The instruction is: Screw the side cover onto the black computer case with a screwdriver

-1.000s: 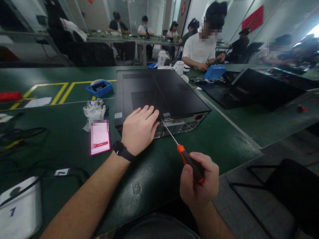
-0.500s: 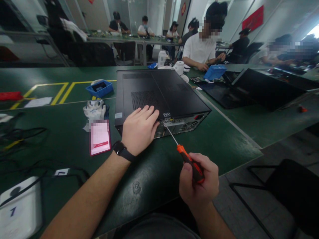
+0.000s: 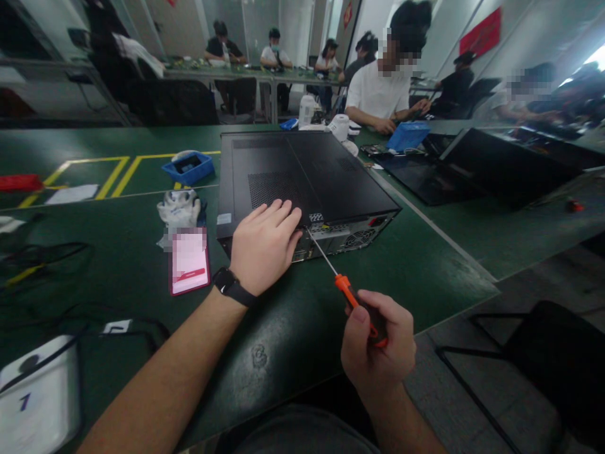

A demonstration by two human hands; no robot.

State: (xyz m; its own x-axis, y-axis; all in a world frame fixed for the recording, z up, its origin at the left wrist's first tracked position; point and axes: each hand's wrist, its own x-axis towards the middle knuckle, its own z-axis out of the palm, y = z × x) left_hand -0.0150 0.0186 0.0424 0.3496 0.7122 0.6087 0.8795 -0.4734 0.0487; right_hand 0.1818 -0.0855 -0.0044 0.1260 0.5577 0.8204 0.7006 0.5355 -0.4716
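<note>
A black desktop computer case (image 3: 302, 170) lies on its side on the green table, its rear panel with a fan grille facing me. My left hand (image 3: 267, 249) rests on its near edge, fingers stretched over the top panel and thumb down by the rear panel. Wrapped around the orange and black handle of a screwdriver (image 3: 345, 291) is my right hand (image 3: 380, 337). The screwdriver's shaft points up and left, its tip at the rear panel's upper edge beside my left thumb. What the tip touches is too small to tell.
Left of the case are a phone (image 3: 190, 261), a pair of gloves (image 3: 179, 208) and a blue tray (image 3: 189, 169). Cables and a white box (image 3: 42, 391) lie at the near left. Dark panels (image 3: 510, 167) stand at right. A co-worker (image 3: 382, 94) sits across the table.
The screwdriver handle has turned a little in my right hand, and my thumb has shifted slightly. My left hand and the case stay in place.
</note>
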